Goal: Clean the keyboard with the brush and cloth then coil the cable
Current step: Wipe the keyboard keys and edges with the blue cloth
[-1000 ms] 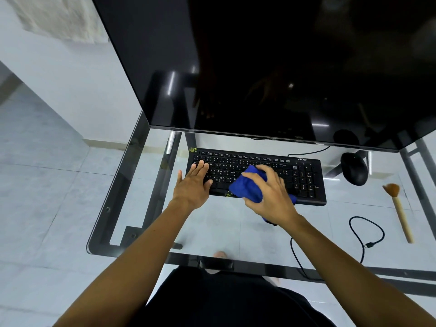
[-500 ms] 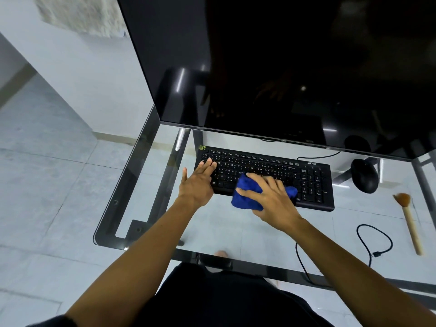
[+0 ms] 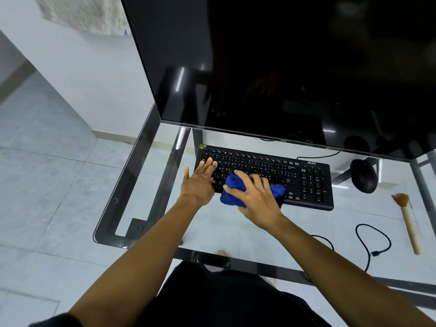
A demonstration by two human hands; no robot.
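Item 1. Black keyboard (image 3: 306, 179): is lying flat on the glass desk (image 3: 226, 230), just in front of the monitor (image 3: 283, 67). Its long axis is running left to right, roughly parallel with the monitor's lower edge, with the number pad at the right end and the key rows facing the person.

Item 2. Left hand (image 3: 198, 182): is resting flat on the keyboard's left end with fingers straight and gripping nothing.

Item 3. Right hand (image 3: 257, 197): is curling spread fingers over the bunched blue cloth (image 3: 232, 191) and pressing it onto the keys at the keyboard's near middle. The cloth is overhanging the near edge onto the glass.

Item 4. Cable (image 3: 374, 239): is lying uncoiled in a loose loop on the glass, right of the right forearm, its plug end pointing left. A further stretch is leaving the keyboard's far edge under the monitor.

Item 5. Brush (image 3: 410, 225): is lying on the desk well to the right of the keyboard. Its long axis is running near to far, bristles pointing away from the person, wooden handle toward the near edge.

Item 6. Black mouse (image 3: 363, 175): is sitting just beyond the keyboard's right end.
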